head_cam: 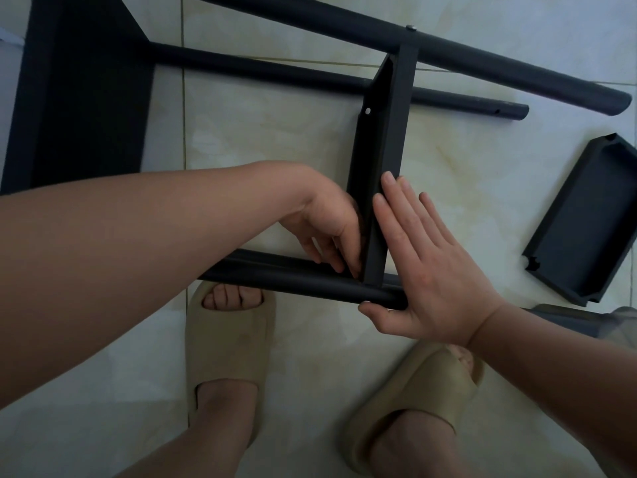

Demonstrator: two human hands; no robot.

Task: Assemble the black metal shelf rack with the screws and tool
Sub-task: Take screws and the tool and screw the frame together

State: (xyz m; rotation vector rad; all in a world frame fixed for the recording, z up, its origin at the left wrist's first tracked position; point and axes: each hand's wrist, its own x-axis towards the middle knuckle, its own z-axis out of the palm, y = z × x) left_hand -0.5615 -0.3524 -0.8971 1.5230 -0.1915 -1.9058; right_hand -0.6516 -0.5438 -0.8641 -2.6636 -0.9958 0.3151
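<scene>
The black shelf rack [375, 174] lies part-built on the tiled floor [275, 132], filling the view from the centre up toward 12 o'clock. Two long tubes run across the top, the far tube [448, 53] and the middle tube [275, 72] below it, and a near tube [293, 281] lies just in front of the person's feet. A shelf panel [386, 132] stands on edge between them, with a screw head [410, 27] showing where it meets the far tube. The left hand [327, 229] reaches down into the inner corner where this panel meets the near tube, fingers bent and bunched at the joint; whether they pinch anything I cannot tell. The right hand [437, 270] lies flat and released against the panel's outer face, fingers straight, thumb tucked against the near tube. A larger dark panel [79, 105] stands at 10 o'clock. A loose shelf tray [586, 222] rests on the floor at 3 o'clock, well apart from the rack. Toward 6 o'clock are two beige slippers, the left slipper [227, 343] and the right slipper [427, 391].
</scene>
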